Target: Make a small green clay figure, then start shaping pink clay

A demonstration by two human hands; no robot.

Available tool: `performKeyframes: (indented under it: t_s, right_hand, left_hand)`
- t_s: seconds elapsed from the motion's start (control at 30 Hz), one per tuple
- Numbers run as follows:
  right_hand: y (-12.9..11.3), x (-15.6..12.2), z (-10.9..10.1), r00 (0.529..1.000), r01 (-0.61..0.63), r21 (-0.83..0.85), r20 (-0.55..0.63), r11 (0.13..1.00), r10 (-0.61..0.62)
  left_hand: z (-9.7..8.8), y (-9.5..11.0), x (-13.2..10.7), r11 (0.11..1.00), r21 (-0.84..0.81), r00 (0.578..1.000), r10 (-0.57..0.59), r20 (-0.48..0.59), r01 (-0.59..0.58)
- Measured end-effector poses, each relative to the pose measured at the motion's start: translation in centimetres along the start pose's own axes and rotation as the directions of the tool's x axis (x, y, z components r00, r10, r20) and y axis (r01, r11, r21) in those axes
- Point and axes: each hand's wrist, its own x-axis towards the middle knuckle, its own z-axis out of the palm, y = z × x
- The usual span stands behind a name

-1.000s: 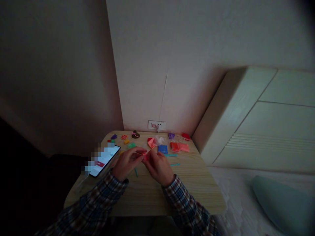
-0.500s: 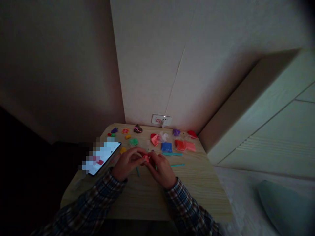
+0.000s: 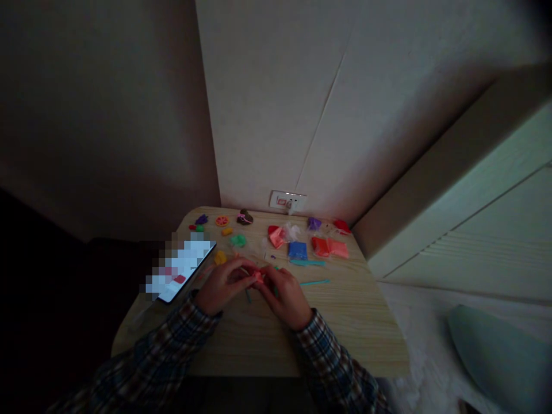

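Observation:
Over the middle of the small wooden table, my left hand and my right hand meet at a small lump of pink modelling clay. Fingers and thumbs of both hands pinch it, so part of the clay is hidden. Just beyond my left hand lies a yellow lump, with a green one behind it. A thin teal stick shows below the hands. To the right of my right hand lie a teal modelling tool and a wider teal knife-like tool.
A lit phone lies at the table's left. Clay packets stand toward the back right: blue, red, pink and purple. Small finished-looking clay pieces, one brown, one a round slice, sit near the wall socket.
The view has shifted slightly, so table items appear a little higher and further right. Both hands keep their pinch on the pink clay, with the fingers moving only a little.

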Motion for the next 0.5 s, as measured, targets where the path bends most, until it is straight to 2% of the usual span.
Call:
performKeyframes:
  t_s: [0.33, 0.43, 0.5]
  right_hand:
    - [-0.6, -0.5, 0.7, 1.000, 0.018, 0.000, 0.025, 1.000, -0.018]
    - [-0.4, -0.6, 0.6, 1.000, 0.012, -0.008, 0.021, 1.000, -0.012]
    - [-0.2, -0.7, 0.5, 1.000, 0.001, -0.003, 0.008, 1.000, 0.000]
  left_hand:
    - [-0.8, -1.2, -1.4, 0.999, 0.021, 0.999, 0.024, 0.035, -0.024]
    - [-1.5, -0.6, -1.6, 0.995, 0.088, 0.998, 0.033, 0.051, -0.038]
    - [-2.0, 0.6, -2.8, 0.983, 0.177, 0.998, 0.031, 0.051, -0.039]
